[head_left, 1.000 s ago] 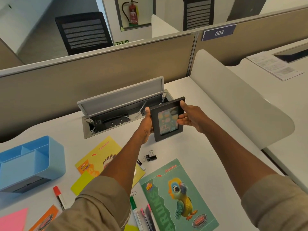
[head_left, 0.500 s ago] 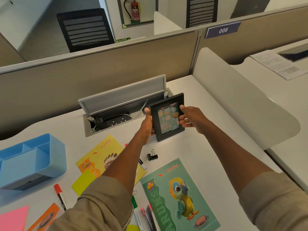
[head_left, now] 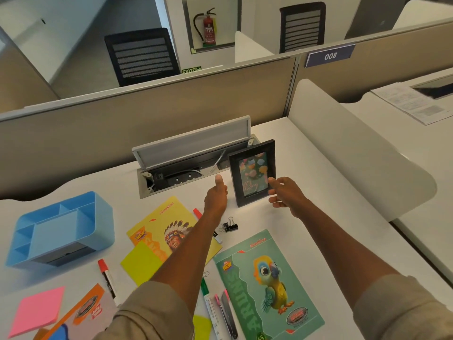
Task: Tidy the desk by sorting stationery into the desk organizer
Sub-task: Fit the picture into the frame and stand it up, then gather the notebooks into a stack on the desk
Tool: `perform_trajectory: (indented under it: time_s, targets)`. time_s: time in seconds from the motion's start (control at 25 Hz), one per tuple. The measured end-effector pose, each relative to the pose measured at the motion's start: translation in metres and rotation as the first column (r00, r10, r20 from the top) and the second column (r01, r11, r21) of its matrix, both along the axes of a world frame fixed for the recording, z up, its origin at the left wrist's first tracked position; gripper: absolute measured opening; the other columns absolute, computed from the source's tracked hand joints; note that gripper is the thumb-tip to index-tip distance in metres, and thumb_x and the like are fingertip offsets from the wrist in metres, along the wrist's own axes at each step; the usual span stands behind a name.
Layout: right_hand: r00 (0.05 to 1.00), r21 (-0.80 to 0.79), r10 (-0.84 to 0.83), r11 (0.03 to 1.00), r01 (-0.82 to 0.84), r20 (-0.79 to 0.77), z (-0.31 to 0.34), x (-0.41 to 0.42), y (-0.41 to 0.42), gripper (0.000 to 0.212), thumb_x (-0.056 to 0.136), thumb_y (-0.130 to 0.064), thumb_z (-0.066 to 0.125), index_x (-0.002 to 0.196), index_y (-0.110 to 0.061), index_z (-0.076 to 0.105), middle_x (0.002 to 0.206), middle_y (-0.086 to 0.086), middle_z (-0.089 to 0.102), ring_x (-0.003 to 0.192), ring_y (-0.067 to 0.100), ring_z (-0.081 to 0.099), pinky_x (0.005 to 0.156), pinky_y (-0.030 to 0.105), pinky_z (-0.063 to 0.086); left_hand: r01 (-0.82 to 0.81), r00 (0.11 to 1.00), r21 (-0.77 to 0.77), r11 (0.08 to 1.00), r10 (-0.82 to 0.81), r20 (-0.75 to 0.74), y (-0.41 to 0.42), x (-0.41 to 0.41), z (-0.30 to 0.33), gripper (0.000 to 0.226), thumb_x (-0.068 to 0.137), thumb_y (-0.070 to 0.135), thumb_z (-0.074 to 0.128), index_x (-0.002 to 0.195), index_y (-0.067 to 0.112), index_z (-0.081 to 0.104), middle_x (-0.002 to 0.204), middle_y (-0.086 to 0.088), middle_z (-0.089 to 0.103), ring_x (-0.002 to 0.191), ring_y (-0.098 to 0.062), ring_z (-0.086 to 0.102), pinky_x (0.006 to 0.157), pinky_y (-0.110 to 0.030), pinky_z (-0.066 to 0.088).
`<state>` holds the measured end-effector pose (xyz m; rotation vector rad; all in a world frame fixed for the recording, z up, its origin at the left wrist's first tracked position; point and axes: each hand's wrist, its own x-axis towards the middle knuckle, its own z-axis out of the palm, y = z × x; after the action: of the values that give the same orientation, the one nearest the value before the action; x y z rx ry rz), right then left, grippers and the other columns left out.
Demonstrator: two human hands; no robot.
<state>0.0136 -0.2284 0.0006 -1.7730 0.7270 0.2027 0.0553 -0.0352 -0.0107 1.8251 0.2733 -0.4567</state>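
While pens and markers [head_left: 221,312] lie unsorted nearest the viewer, beside the green parrot-cover notebook [head_left: 267,285], the blue plastic desk organizer [head_left: 58,229] stands empty well to that notebook's left. Beyond the notebook, the left hand [head_left: 215,196] hangs relaxed, holding nothing. The right hand [head_left: 284,193] has loose fingers touching the black rectangular picture frame [head_left: 252,173], probably steadying it upright.
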Motion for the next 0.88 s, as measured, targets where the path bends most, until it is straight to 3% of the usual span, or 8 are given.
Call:
perform_trajectory:
  time_s: [0.24, 0.32, 0.44, 0.52, 0.6, 0.76, 0.88]
  targets:
    - [0.995, -0.064, -0.03, 0.997, 0.036, 0.094, -0.009, -0.05, 0.03, 0.043, 0.095, -0.036, 0.057, 0.13, -0.012, 0.048, 0.101, 0.01, 0.068, 0.077, 0.021, 0.065, 0.069, 0.033, 0.054, -0.024, 0.991, -0.059, 0.998, 0.032, 0.133, 0.017, -0.066, -0.001, 0.061, 0.101, 0.051, 0.023, 0.12, 0.008, 0.062, 0.122, -0.01, 0.064, 0.108, -0.026, 0.062, 0.099, -0.042, 0.046]
    - [0.994, -0.112, -0.007, 0.993, 0.019, 0.108, -0.012, -0.067, 0.036, 0.043, 0.093, -0.039, 0.058, 0.127, -0.014, 0.05, 0.105, 0.011, 0.068, 0.085, 0.024, 0.066, 0.08, 0.038, 0.056, -0.018, 0.985, -0.059, 0.998, 0.028, 0.171, 0.021, -0.084, -0.007, 0.057, 0.101, 0.053, 0.028, 0.114, 0.012, 0.065, 0.116, -0.008, 0.067, 0.104, -0.024, 0.063, 0.096, -0.043, 0.048]
    - [0.996, -0.266, 0.072, 0.962, -0.056, 0.053, -0.014, -0.093, 0.042, 0.044, 0.092, -0.038, 0.058, 0.128, -0.013, 0.052, 0.117, 0.011, 0.066, 0.107, 0.03, 0.062, 0.096, 0.037, 0.047, -0.02, 0.982, 0.035, 0.999, 0.013, 0.188, 0.03, -0.108, -0.017, 0.043, 0.096, 0.049, 0.043, 0.104, 0.014, 0.066, 0.106, -0.008, 0.068, 0.101, -0.028, 0.062, 0.09, -0.042, 0.049]
    - [0.993, -0.348, 0.117, 0.932, -0.101, 0.025, -0.017, -0.115, 0.047, 0.044, 0.093, -0.031, 0.061, 0.13, -0.009, 0.051, 0.117, 0.013, 0.065, 0.112, 0.03, 0.06, 0.095, 0.034, 0.043, -0.042, 0.987, 0.091, 0.995, 0.027, 0.16, 0.036, -0.128, -0.019, 0.027, 0.095, 0.028, 0.053, 0.112, 0.011, 0.065, 0.113, -0.009, 0.067, 0.107, -0.028, 0.06, 0.091, -0.039, 0.047]
    - [0.991, -0.41, 0.132, 0.904, -0.123, -0.007, -0.023, -0.139, 0.051, 0.049, 0.089, -0.03, 0.065, 0.131, -0.008, 0.05, 0.121, 0.013, 0.063, 0.115, 0.03, 0.058, 0.095, 0.035, 0.043, -0.049, 0.989, 0.138, 0.989, 0.029, 0.145, 0.039, -0.151, -0.022, 0.031, 0.091, 0.018, 0.056, 0.121, 0.01, 0.062, 0.121, -0.009, 0.064, 0.112, -0.026, 0.058, 0.096, -0.038, 0.046]
    - [0.961, -0.591, 0.193, 0.758, -0.274, -0.198, -0.039, -0.184, 0.057, 0.056, 0.085, -0.041, 0.066, 0.126, -0.009, 0.047, 0.121, 0.013, 0.055, 0.114, 0.034, 0.055, 0.088, 0.042, 0.048, -0.043, 0.998, 0.193, 0.98, 0.032, 0.059, 0.041, -0.217, -0.022, 0.035, 0.088, 0.017, 0.059, 0.123, 0.013, 0.061, 0.122, -0.001, 0.064, 0.107, -0.018, 0.059, 0.094, -0.032, 0.046]
    - [0.932, -0.645, 0.197, 0.677, -0.354, -0.305, -0.047, -0.207, 0.063, 0.05, 0.083, -0.044, 0.063, 0.116, -0.011, 0.047, 0.116, 0.01, 0.052, 0.109, 0.033, 0.052, 0.081, 0.042, 0.046, -0.01, 1.0, 0.177, 0.984, 0.012, -0.01, 0.04, -0.261, -0.027, 0.025, 0.087, 0.017, 0.059, 0.112, 0.018, 0.063, 0.11, 0.0, 0.066, 0.098, -0.017, 0.061, 0.087, -0.036, 0.052]
